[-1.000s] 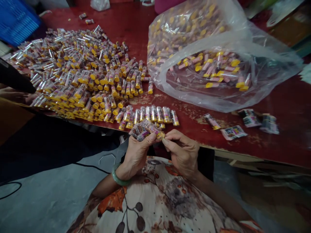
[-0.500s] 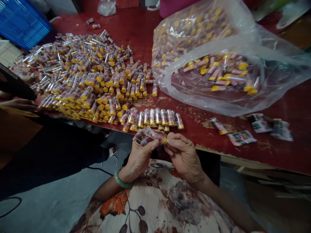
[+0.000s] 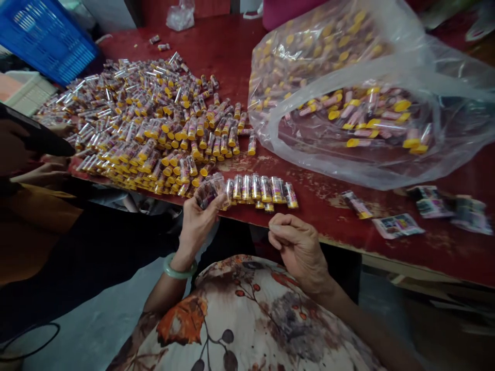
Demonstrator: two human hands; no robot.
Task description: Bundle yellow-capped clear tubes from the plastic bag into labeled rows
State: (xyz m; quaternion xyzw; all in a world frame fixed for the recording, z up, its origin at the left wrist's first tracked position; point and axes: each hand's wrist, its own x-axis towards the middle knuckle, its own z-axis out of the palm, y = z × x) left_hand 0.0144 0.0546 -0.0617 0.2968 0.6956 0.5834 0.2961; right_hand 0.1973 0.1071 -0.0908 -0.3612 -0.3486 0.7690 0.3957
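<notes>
Printed packets (image 3: 211,190) clutched in L hand (image 3: 197,224), up over the front edge of the red table (image 3: 232,46); now L to R: blue basket (image 3: 54,41) tipped at the back corner, pale crate (image 3: 34,85) just below, grey floor (image 3: 116,299) down front w/ a dark cable (image 3: 58,330) looped on it, a co-worker's hand (image 3: 44,174) by a big heap of yellow-capped tubes (image 3: 154,118) sprawled across the tabletop. L hand sits at the heap's front R, green bangle (image 3: 180,268) on the wrist, thumb pressing the packets; small clear bag (image 3: 180,18) way back. Next, a neat row of tubes (image 3: 255,188), then R hand (image 3: 299,247), fingers curled in, can't tell if anything's tucked inside. Behind it, large see-thru bag (image 3: 417,67) holding more tubes, paint worn patchy in front; far R, a few loose packs (image 3: 398,225) lying flat.
</notes>
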